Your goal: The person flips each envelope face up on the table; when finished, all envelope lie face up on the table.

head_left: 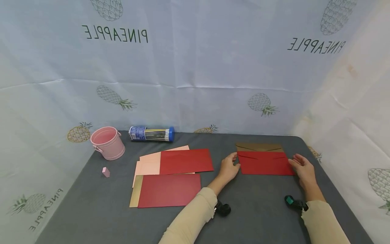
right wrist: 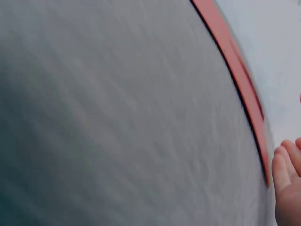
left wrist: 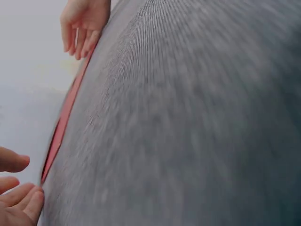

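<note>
Long red paper envelope point(head_left: 265, 164), over a gold paper envelope point(head_left: 259, 147), your left hand point(head_left: 228, 168) and right hand point(head_left: 305, 171) spread, at its ends

Red envelope point(right wrist: 240, 77), grey table point(right wrist: 108, 117), grip point(right wrist: 288, 188) alongside

The left arm, in a cream sleeve point(head_left: 192, 217), slants forward and to the right, its bare wrist point(head_left: 216, 184) leading to the left hand point(head_left: 229, 168), whose thumb stands apart from loosely bent fingers. The right arm, in a matching sleeve point(head_left: 324, 222), angles forward and slightly left, with the right hand point(head_left: 305, 172) turned palm inward and its fingers relaxed. The two hands face each other, well apart.
</note>
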Motion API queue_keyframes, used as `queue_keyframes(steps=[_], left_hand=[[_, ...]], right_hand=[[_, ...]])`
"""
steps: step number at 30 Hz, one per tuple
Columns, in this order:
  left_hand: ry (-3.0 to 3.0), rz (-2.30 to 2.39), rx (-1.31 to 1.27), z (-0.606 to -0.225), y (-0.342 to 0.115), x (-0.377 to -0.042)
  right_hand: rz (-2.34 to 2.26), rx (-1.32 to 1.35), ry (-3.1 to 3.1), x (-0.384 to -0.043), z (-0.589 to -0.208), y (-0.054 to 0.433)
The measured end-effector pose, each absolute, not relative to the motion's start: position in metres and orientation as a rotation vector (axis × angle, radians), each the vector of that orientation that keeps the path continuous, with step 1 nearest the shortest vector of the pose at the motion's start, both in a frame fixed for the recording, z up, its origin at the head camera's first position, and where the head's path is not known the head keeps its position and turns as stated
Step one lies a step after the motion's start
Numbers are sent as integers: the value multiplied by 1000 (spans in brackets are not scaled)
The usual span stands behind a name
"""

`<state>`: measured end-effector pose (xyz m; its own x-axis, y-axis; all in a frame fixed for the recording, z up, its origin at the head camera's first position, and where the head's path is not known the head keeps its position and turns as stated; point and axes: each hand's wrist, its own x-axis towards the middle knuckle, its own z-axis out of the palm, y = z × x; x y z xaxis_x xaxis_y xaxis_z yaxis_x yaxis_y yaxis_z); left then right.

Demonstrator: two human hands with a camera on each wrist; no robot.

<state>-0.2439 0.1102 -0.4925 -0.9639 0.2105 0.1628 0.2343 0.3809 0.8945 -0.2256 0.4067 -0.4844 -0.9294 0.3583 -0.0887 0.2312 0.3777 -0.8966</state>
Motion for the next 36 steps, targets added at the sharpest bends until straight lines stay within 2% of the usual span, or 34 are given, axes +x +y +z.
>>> queue_keyframes(steps=[8, 18, 26, 36], left_hand=[[-2533, -1765, -521, -486, 62, -236], [-2514, -1691, -563, -479, -24, -226], [-2444, -1689, -447, -475, -86, -226], [-2470, -1594, -217, -479, -132, -232]], right_hand=[[1701, -286, -2336, -218, -466, 355], [1925, 135, -2317, -211, -475, 267], [2078, 314, -2389, -215, -482, 209], [2110, 446, -2564, -232, -494, 174]])
